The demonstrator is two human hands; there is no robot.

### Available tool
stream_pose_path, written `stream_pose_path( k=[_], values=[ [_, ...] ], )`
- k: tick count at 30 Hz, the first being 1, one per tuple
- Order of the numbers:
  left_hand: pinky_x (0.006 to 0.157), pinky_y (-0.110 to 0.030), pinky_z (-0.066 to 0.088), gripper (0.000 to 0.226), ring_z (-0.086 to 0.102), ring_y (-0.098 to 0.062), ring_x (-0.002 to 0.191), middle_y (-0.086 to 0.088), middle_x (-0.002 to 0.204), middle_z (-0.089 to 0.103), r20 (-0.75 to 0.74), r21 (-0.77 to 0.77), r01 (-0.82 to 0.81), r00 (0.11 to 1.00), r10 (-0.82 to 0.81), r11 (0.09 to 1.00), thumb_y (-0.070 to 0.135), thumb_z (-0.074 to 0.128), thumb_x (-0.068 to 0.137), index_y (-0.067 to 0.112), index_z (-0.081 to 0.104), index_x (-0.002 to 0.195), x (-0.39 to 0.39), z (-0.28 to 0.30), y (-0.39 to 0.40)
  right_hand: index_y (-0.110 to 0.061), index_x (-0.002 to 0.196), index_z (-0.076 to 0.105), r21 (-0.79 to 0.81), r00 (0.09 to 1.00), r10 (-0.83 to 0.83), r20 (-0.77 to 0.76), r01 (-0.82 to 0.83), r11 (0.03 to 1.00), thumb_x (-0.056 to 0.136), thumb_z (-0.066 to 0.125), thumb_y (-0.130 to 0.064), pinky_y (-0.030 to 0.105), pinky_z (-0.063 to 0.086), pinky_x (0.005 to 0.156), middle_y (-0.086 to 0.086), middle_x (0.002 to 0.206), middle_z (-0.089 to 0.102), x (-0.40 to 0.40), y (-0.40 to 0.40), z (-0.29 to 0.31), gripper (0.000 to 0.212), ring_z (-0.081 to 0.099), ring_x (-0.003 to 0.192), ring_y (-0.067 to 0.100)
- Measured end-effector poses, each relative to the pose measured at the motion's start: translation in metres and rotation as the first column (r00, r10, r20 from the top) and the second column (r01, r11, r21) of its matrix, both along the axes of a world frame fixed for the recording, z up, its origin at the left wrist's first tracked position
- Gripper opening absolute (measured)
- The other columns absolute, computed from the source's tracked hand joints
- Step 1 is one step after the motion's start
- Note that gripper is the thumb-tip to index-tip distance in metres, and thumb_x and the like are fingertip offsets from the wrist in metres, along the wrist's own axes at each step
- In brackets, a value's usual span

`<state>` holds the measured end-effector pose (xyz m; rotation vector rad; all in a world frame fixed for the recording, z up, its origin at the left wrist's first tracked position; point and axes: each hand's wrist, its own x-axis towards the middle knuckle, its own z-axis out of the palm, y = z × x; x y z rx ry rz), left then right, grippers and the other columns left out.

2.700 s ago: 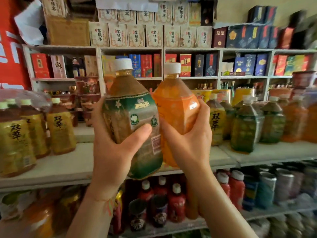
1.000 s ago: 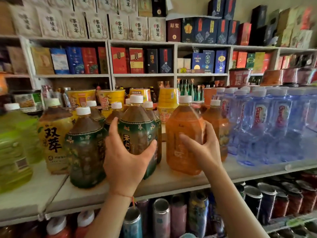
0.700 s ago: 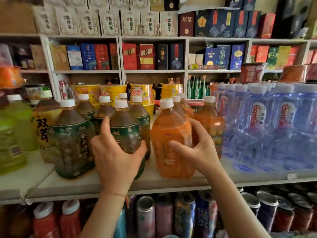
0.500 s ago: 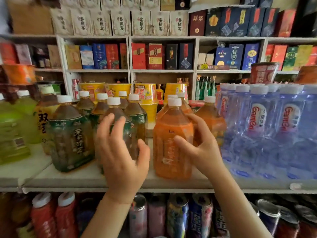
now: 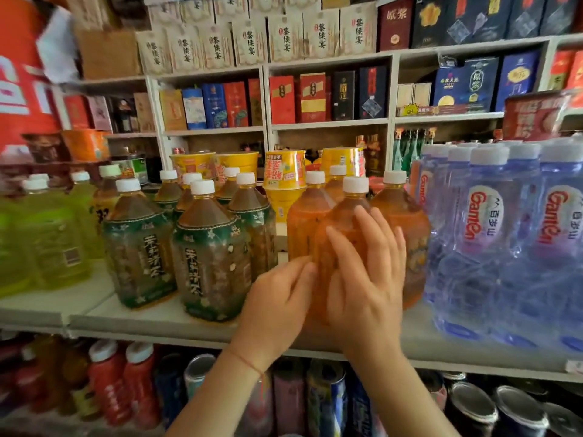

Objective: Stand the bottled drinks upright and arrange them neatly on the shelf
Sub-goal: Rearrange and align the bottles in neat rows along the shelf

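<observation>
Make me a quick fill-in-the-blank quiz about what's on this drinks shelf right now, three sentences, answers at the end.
1. Both hands, the left hand and the right hand, touch the front bottle filled with a drink coloured ____.
2. The green-labelled tea bottles all wear caps coloured ____.
3. The clear blue water bottles stand to the ____ of the orange bottles.

Answers: orange; white; right
</observation>
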<state>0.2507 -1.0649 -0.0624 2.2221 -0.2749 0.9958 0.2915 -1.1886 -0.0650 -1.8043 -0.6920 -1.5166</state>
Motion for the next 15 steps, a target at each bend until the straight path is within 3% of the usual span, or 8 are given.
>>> stream_pose_path(
  k=[2, 4, 5, 7, 9, 12, 13, 15],
  values=[
    [0.093, -0.033, 0.053, 0.031, 0.066, -0.013, 0.104, -0.002, 0.108, 0.072, 0.329, 0.023, -0.243, 0.918, 0.222, 0.97, 0.027, 0.05, 0.102, 0.012, 0.077, 0.099, -0.005, 0.005, 0.016, -0.003, 0.114, 0.072, -0.038, 0.998, 0.053, 0.03, -0.052, 0.998, 0.1, 0.04, -0.01, 0.052, 0.02, 0.121, 0.022, 0.14, 0.054, -0.006, 0.008, 0.001, 0.035, 0.041, 0.139, 0.037],
    [0.105, -0.027, 0.04, 0.022, 0.058, -0.027, 0.114, -0.016, 0.117, 0.065, 0.57, -0.058, -0.492, 0.698, 0.433, 0.869, 0.018, 0.059, 0.095, 0.004, 0.074, 0.102, -0.011, 0.012, 0.041, -0.002, 0.111, 0.072, -0.068, 0.992, 0.124, 0.024, -0.123, 0.99, 0.094, 0.047, -0.005, 0.051, 0.023, 0.12, 0.021, 0.139, 0.055, -0.011, 0.017, 0.0, 0.031, 0.042, 0.139, 0.036],
    [0.108, -0.03, 0.035, 0.024, 0.053, -0.031, 0.119, -0.02, 0.123, 0.059, 0.601, -0.115, -0.555, 0.622, 0.502, 0.824, 0.017, 0.062, 0.093, 0.003, 0.069, 0.111, -0.013, 0.016, 0.056, -0.001, 0.111, 0.072, -0.081, 0.988, 0.154, 0.002, -0.153, 0.985, 0.091, 0.048, -0.005, 0.052, 0.026, 0.119, 0.02, 0.138, 0.056, -0.013, 0.022, -0.002, 0.031, 0.043, 0.138, 0.035],
    [0.113, -0.041, 0.033, 0.045, 0.045, -0.035, 0.131, -0.021, 0.137, 0.049, 0.501, -0.254, -0.588, 0.598, 0.625, 0.768, 0.023, 0.062, 0.092, 0.004, 0.055, 0.132, -0.015, 0.02, 0.092, -0.003, 0.114, 0.071, -0.119, 0.976, 0.209, -0.063, -0.216, 0.969, 0.09, 0.05, -0.007, 0.053, 0.031, 0.117, 0.018, 0.136, 0.057, -0.017, 0.036, -0.003, 0.032, 0.045, 0.137, 0.033],
    [0.118, -0.049, 0.028, 0.062, 0.033, -0.031, 0.143, -0.014, 0.154, 0.036, 0.237, -0.47, -0.543, 0.682, 0.692, 0.696, 0.034, 0.057, 0.095, 0.012, 0.036, 0.149, -0.017, 0.024, 0.123, -0.005, 0.119, 0.068, -0.157, 0.96, 0.242, -0.141, -0.263, 0.952, 0.091, 0.049, -0.011, 0.054, 0.035, 0.113, 0.015, 0.137, 0.056, -0.019, 0.052, -0.003, 0.034, 0.045, 0.136, 0.031],
    [0.12, -0.045, 0.019, 0.064, 0.02, -0.024, 0.152, -0.003, 0.166, 0.019, -0.132, -0.743, -0.428, 0.847, 0.515, 0.514, 0.043, 0.041, 0.105, 0.02, 0.016, 0.16, -0.015, 0.035, 0.154, -0.007, 0.128, 0.061, -0.178, 0.941, 0.271, -0.203, -0.307, 0.935, 0.09, 0.053, -0.011, 0.054, 0.04, 0.108, 0.014, 0.141, 0.051, -0.023, 0.077, -0.001, 0.039, 0.043, 0.137, 0.03],
    [0.119, -0.042, 0.02, 0.062, 0.021, -0.023, 0.152, -0.001, 0.166, 0.02, -0.189, -0.768, -0.409, 0.88, 0.436, 0.493, 0.044, 0.037, 0.107, 0.021, 0.015, 0.16, -0.013, 0.038, 0.164, -0.008, 0.132, 0.059, -0.184, 0.94, 0.27, -0.206, -0.308, 0.933, 0.09, 0.054, -0.011, 0.055, 0.04, 0.108, 0.014, 0.143, 0.05, -0.025, 0.087, 0.0, 0.043, 0.042, 0.139, 0.031],
    [0.116, -0.041, 0.026, 0.058, 0.03, -0.024, 0.147, -0.001, 0.159, 0.034, -0.213, -0.76, -0.37, 0.918, 0.334, 0.534, 0.049, 0.034, 0.106, 0.024, 0.023, 0.157, -0.013, 0.036, 0.18, -0.009, 0.137, 0.055, -0.205, 0.951, 0.234, -0.203, -0.275, 0.939, 0.088, 0.055, -0.012, 0.056, 0.037, 0.111, 0.015, 0.148, 0.045, -0.029, 0.108, 0.003, 0.049, 0.036, 0.143, 0.031]
  ],
)
